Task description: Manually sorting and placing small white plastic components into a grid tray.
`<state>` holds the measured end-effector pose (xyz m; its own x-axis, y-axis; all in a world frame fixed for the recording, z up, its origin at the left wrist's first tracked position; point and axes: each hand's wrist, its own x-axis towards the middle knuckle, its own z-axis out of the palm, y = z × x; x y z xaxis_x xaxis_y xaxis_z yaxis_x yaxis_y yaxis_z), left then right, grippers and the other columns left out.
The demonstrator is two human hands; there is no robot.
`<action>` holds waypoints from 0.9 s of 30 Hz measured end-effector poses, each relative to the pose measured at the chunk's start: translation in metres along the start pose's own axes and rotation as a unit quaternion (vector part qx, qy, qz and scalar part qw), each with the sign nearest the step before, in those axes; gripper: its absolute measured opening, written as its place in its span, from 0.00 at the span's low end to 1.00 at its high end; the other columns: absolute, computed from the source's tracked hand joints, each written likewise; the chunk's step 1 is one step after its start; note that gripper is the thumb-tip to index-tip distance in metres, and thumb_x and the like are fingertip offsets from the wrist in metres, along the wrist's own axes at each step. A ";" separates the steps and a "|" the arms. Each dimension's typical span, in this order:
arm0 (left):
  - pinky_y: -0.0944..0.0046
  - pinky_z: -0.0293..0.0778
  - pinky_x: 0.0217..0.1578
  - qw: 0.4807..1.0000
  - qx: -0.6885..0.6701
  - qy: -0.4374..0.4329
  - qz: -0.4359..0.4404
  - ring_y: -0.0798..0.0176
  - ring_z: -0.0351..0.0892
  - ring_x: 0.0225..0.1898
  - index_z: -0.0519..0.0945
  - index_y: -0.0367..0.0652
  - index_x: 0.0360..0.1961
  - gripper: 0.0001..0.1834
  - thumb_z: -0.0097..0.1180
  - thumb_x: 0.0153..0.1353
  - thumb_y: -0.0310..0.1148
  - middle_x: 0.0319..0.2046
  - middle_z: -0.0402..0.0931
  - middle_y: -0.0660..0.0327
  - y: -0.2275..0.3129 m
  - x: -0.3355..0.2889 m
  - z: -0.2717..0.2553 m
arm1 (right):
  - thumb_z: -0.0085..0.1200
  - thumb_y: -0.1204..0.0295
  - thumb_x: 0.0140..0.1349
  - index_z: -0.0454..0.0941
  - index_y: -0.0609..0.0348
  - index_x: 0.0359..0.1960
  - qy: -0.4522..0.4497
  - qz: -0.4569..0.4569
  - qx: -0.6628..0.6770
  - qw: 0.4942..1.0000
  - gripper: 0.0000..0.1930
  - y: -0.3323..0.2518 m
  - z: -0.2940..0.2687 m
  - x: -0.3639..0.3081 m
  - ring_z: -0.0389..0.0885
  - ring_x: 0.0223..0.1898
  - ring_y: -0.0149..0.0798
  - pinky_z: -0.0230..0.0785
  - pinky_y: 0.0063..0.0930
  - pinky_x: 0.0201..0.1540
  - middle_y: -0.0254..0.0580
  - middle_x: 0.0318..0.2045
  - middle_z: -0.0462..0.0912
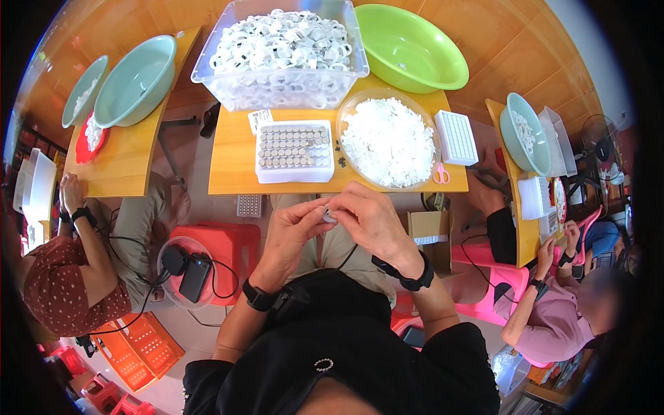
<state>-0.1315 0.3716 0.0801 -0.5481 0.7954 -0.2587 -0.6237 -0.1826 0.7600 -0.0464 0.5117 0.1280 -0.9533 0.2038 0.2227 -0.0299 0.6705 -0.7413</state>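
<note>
Above my lap, just in front of the table edge, both hands meet at the fingertips. My left hand (pixel 294 235) pinches a small round white and silver part (pixel 328 215) from one side. Fingers and thumb of my right hand (pixel 370 220) close on the same part from the other side, hiding much of it. Nearest to my hands on the table is a white tray (pixel 294 172) with rows of round grey metal pieces. To its right lies a round clear tray (pixel 344 142) heaped with small white plastic pieces (pixel 389 138). A few tiny black bits (pixel 342 162) lie between them.
A clear bin (pixel 207 77) of white ring-shaped parts and a green basin (pixel 415 48) stand at the back. Pink scissors (pixel 441 174) and a white slotted tray (pixel 456 138) lie right. A red stool (pixel 228 242) holds devices with cables. Co-workers sit at tables on both sides.
</note>
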 end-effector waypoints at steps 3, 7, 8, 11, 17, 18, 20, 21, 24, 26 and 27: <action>0.69 0.77 0.42 1.000 0.026 -0.002 0.009 0.67 0.78 0.40 0.76 0.35 0.47 0.14 0.49 0.61 0.27 0.41 0.78 0.57 -0.003 0.000 -0.001 | 0.52 0.78 0.52 0.73 0.61 0.31 -0.002 0.008 -0.027 1.000 0.05 0.000 0.002 0.000 0.73 0.29 0.52 0.66 0.39 0.30 0.46 0.26 0.71; 0.70 0.77 0.39 0.997 0.073 0.010 0.029 0.68 0.78 0.39 0.77 0.36 0.43 0.11 0.52 0.60 0.26 0.39 0.78 0.58 -0.004 0.000 -0.001 | 0.53 0.79 0.50 0.73 0.60 0.31 0.029 0.001 -0.004 1.000 0.06 0.005 0.009 -0.005 0.74 0.27 0.49 0.67 0.36 0.27 0.45 0.26 0.71; 0.70 0.77 0.38 0.996 0.079 0.014 0.025 0.68 0.78 0.38 0.78 0.36 0.41 0.10 0.52 0.59 0.25 0.38 0.78 0.58 -0.005 0.000 -0.002 | 0.53 0.80 0.49 0.73 0.60 0.31 0.041 0.002 0.014 0.999 0.07 0.004 0.010 -0.006 0.74 0.25 0.46 0.67 0.33 0.26 0.44 0.25 0.70; 0.70 0.77 0.37 0.999 0.038 0.030 0.011 0.68 0.78 0.37 0.78 0.36 0.38 0.08 0.52 0.58 0.25 0.36 0.78 0.59 -0.001 0.002 0.000 | 0.55 0.82 0.49 0.74 0.60 0.32 0.062 0.087 0.143 0.984 0.09 0.004 0.013 -0.006 0.75 0.25 0.34 0.67 0.23 0.25 0.37 0.25 0.73; 0.70 0.76 0.38 0.998 0.041 0.030 0.030 0.68 0.78 0.36 0.77 0.35 0.37 0.07 0.52 0.57 0.24 0.36 0.77 0.59 -0.002 0.002 0.005 | 0.56 0.81 0.51 0.74 0.62 0.33 0.115 0.190 0.290 0.931 0.07 0.016 0.029 -0.021 0.73 0.28 0.22 0.66 0.15 0.27 0.32 0.27 0.77; 0.70 0.76 0.38 0.998 0.041 0.027 0.029 0.68 0.78 0.36 0.77 0.35 0.37 0.07 0.52 0.57 0.24 0.36 0.77 0.59 -0.002 0.002 0.006 | 0.56 0.81 0.51 0.74 0.62 0.33 0.118 0.191 0.289 0.931 0.07 0.016 0.030 -0.020 0.73 0.28 0.22 0.66 0.15 0.27 0.32 0.27 0.77; 0.69 0.76 0.38 0.992 0.100 0.042 0.062 0.69 0.77 0.36 0.76 0.35 0.38 0.08 0.52 0.57 0.24 0.36 0.77 0.59 -0.001 0.001 0.009 | 0.55 0.81 0.52 0.74 0.63 0.33 0.127 0.184 0.282 0.933 0.06 0.017 0.033 -0.017 0.73 0.27 0.21 0.66 0.14 0.26 0.31 0.26 0.77; 0.69 0.76 0.38 0.992 0.101 0.040 0.062 0.69 0.77 0.36 0.76 0.35 0.38 0.08 0.52 0.57 0.24 0.36 0.77 0.59 -0.001 0.001 0.010 | 0.55 0.81 0.52 0.74 0.63 0.33 0.129 0.183 0.281 0.933 0.06 0.018 0.034 -0.017 0.73 0.27 0.21 0.66 0.14 0.26 0.31 0.26 0.77; 0.69 0.75 0.38 0.987 0.135 0.056 0.072 0.69 0.77 0.36 0.76 0.35 0.37 0.08 0.53 0.56 0.23 0.35 0.77 0.60 -0.001 0.000 0.010 | 0.54 0.82 0.52 0.74 0.64 0.32 0.118 0.190 0.367 0.903 0.05 0.020 0.033 -0.015 0.73 0.27 0.20 0.65 0.14 0.26 0.31 0.25 0.76; 0.74 0.74 0.36 0.983 0.147 0.055 0.099 0.71 0.77 0.34 0.77 0.33 0.36 0.07 0.54 0.55 0.21 0.33 0.73 0.63 -0.002 0.001 0.010 | 0.53 0.83 0.52 0.74 0.64 0.31 0.102 0.203 0.393 0.891 0.05 0.016 0.028 -0.014 0.73 0.26 0.19 0.65 0.13 0.26 0.31 0.25 0.76; 0.74 0.74 0.36 0.983 0.147 0.055 0.099 0.71 0.77 0.34 0.77 0.33 0.36 0.07 0.54 0.55 0.21 0.33 0.73 0.63 -0.004 0.001 0.010 | 0.53 0.83 0.52 0.74 0.64 0.31 0.103 0.203 0.393 0.891 0.05 0.015 0.028 -0.013 0.73 0.26 0.19 0.65 0.13 0.26 0.31 0.25 0.76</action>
<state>-0.1239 0.3792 0.0827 -0.7092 0.6913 -0.1384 -0.3190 -0.1395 0.9374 -0.0427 0.4991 0.0958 -0.8611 0.4956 -0.1132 0.0263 -0.1788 -0.9835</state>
